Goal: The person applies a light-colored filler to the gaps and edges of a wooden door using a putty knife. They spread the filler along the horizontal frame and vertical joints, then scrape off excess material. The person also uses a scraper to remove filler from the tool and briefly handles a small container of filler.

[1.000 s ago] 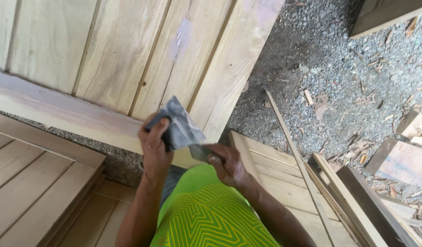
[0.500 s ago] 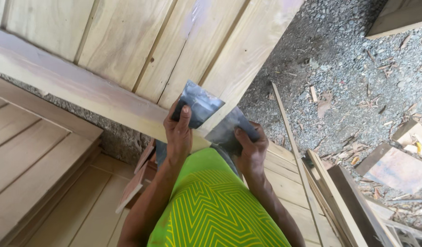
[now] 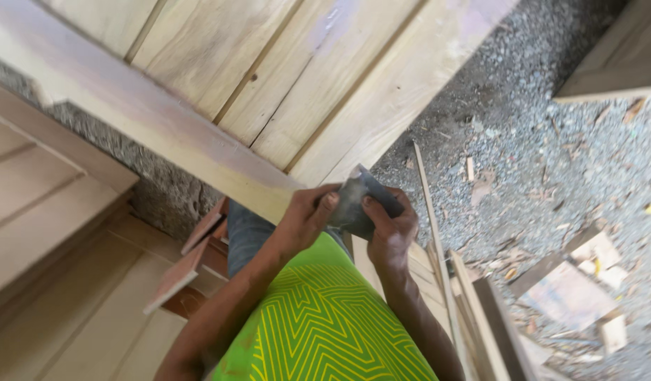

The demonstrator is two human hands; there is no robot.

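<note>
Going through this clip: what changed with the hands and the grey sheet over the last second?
The left hand and right hand have come together; both now grip the grey sheet, folded smaller than it was a second ago, when the left hand held it up spread wider. It remains at the edge of the wooden panel. Panel and gravel ground look unchanged.

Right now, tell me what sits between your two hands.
In the head view, a folded grey sheet of sandpaper sits between the left hand and right hand; both grip it, just off the wooden panel.
</note>
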